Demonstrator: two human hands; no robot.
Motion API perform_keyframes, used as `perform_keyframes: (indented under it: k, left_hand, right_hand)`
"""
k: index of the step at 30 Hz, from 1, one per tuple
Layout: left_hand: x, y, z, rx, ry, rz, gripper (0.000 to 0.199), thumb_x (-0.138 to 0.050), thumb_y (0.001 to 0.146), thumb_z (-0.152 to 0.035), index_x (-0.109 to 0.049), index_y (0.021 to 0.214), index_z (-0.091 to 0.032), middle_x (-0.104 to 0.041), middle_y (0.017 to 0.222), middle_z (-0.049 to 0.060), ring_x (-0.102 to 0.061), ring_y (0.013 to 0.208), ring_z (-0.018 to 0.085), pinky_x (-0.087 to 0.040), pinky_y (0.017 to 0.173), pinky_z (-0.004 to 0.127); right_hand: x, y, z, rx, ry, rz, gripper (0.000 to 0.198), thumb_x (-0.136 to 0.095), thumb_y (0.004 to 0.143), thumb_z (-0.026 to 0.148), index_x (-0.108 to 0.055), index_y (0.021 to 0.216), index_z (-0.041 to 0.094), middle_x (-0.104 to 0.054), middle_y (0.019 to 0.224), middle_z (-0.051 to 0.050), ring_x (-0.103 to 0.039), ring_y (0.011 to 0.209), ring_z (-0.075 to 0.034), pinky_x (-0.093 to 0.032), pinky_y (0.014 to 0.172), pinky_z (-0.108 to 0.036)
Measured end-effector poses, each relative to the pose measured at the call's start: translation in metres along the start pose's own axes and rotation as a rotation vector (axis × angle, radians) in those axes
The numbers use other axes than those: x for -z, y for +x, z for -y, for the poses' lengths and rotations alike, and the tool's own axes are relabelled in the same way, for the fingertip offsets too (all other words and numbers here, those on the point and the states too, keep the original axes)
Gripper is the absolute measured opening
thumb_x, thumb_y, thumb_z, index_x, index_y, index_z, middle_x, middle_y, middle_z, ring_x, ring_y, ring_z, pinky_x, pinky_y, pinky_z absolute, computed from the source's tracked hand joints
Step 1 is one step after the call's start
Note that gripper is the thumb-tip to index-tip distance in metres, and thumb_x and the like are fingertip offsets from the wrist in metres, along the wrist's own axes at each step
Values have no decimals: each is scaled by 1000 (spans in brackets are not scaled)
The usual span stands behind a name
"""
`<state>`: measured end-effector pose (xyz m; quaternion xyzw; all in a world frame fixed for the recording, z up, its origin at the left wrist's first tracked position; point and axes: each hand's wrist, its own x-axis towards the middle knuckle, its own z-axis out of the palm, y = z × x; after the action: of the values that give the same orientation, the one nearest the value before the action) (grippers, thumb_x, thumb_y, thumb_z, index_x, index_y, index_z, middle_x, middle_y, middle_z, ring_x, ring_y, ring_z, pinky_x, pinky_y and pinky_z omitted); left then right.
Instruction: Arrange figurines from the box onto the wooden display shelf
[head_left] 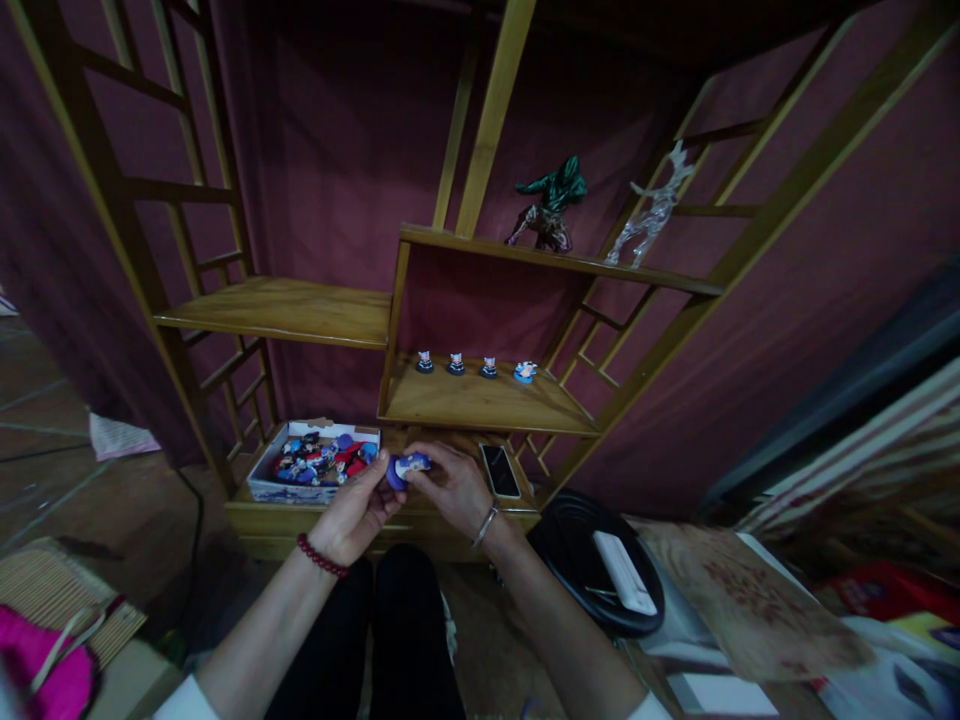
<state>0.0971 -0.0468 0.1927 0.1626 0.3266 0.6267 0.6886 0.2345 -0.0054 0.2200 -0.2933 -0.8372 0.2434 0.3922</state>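
Observation:
A small purple-and-white figurine [409, 465] is held between both hands, in front of the lowest shelf. My left hand [360, 510] grips its round purple base between thumb and fingers. My right hand [452, 485] pinches its upper end, which points right. Just behind my left hand stands an open cardboard box [259, 487] full of similar small figurines in blue, red and black. On the shelf [480, 408] above my right hand, several small figurines [456, 364] stand in a row; the rightmost figurine [525, 372] has a light blue base.
A phone [500, 471] lies on the lowest shelf, right of my right hand. Higher up stand a dark green figure [553, 205] and a clear figure [651, 212]. A black round stool [577, 560] with a white box [624, 570] on it is at the right.

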Motion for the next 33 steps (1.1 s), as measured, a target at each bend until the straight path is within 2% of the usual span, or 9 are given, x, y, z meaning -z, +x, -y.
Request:
perform_keyframes:
  k: [7, 12, 18, 25, 33]
  left_hand:
    - [2, 0, 4, 5, -24, -46, 12, -59, 73, -26, -59, 75, -14, -61, 65, 1, -55, 52, 7, -44, 45, 17]
    - [2, -4, 5, -8, -73, -84, 10, -60, 73, -25, -59, 77, -15, -62, 68, 1, -55, 54, 7, -46, 48, 17]
    - [3, -5, 5, -33, -92, -69, 17, -63, 70, -30, -58, 79, -16, -61, 65, 0, -54, 51, 7, -41, 46, 17]
    - [7, -8, 9, -93, -37, 28, 29, -68, 63, -34, -57, 84, -17, -62, 69, -1, -56, 55, 8, -35, 43, 16]
    - [7, -9, 15, -104, -65, 38, 28, -70, 61, -31, -55, 80, -17, -62, 69, -2, -57, 55, 8, -37, 47, 17]
  right_hand:
    - [-2, 1, -1, -98, 67, 39, 18, -58, 72, 22, -60, 90, 22, -63, 83, 1, -57, 76, -12, -44, 69, -22]
    - [-7, 2, -2, -156, 109, 57, 19, -57, 71, 23, -60, 90, 21, -62, 81, 1, -56, 71, -11, -44, 66, -21]
    - [-11, 4, 1, -144, 115, -9, 20, -58, 70, 24, -60, 89, 20, -61, 82, 0, -56, 74, -11, -45, 68, -21]
    - [-12, 1, 10, -207, 51, -26, 18, -56, 70, 25, -59, 88, 21, -62, 79, 1, -57, 68, -11, -45, 64, -22]
    - [-14, -4, 13, -234, -6, -72, 17, -56, 70, 25, -60, 86, 22, -63, 79, 1, -57, 68, -12, -45, 64, -22]
